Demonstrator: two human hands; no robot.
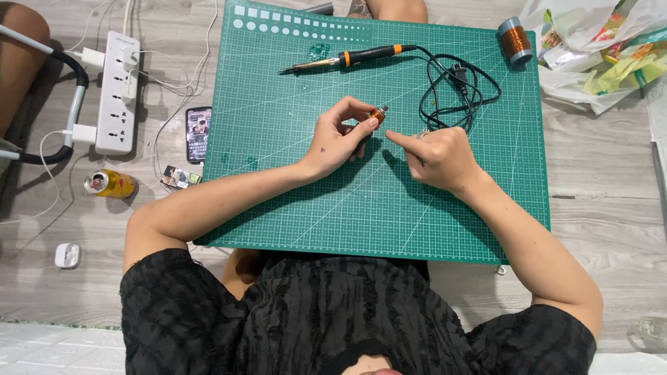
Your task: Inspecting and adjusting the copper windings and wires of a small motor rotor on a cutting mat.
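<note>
Overhead view of two bare hands at work above a green cutting mat (292,208) laid on a wood-grain floor (597,208). The left hand (337,142) pinches a small copper-wound coil (378,114) between thumb and forefinger, so these fingers are clamped on it, with the coil standing just past their tips, up and to the right of the palm. The coil's long axis seems to run obliquely, from lower left at the fingers to upper right at its free end, though its small size leaves this uncertain. The right hand (441,158) lies just to the right of the coil and slightly below it; its fingers are curled together, the forefinger extended leftward with its tip near the coil but apart from it. Whether a fine wire is pinched in these fingers cannot be told. The left hand is thus the one in contact and the right the nearer free hand, the gap between them lying along the coil's lower right side.

Beyond both sets of fingers, farther up the mat, lies a soldering iron (347,58) with its black cord (455,87) looped just above the right hand. A spool of copper wire (515,42) stands well apart, up and to the right. A power strip (117,90), a phone (199,133) and a drink can (110,183) rest far to the left of the left hand.
</note>
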